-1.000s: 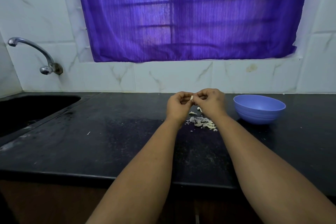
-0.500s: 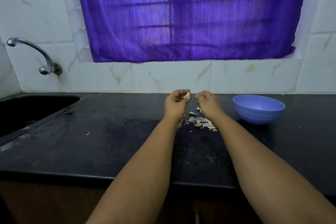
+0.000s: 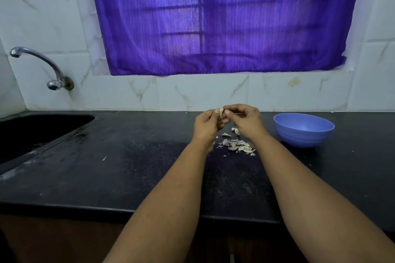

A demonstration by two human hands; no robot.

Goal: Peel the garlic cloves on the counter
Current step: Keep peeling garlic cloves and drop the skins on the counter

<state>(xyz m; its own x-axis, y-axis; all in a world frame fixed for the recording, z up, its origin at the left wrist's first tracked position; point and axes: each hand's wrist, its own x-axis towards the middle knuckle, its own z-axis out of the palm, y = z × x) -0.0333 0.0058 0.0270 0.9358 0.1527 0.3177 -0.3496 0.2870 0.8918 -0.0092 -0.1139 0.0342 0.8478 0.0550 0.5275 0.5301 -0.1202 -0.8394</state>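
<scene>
A pale garlic clove (image 3: 221, 112) sits pinched between the fingertips of my left hand (image 3: 207, 124), held up above the black counter (image 3: 119, 168). My right hand (image 3: 245, 120) is beside it, thumb and fingers touching the same clove. Below the hands lies a small heap of garlic skins and cloves (image 3: 238, 145), with two loose cloves (image 3: 234, 130) just behind it. Whether the held clove still carries skin is too small to tell.
A blue plastic bowl (image 3: 303, 129) stands on the counter to the right of my hands. A dark sink (image 3: 32, 132) with a chrome tap (image 3: 42, 66) is at the left. A tiled wall and purple curtain close the back.
Half a second ago my hands were slightly apart, the clove in the left alone. My right hand has come back to the clove, and both hands are together again.
</scene>
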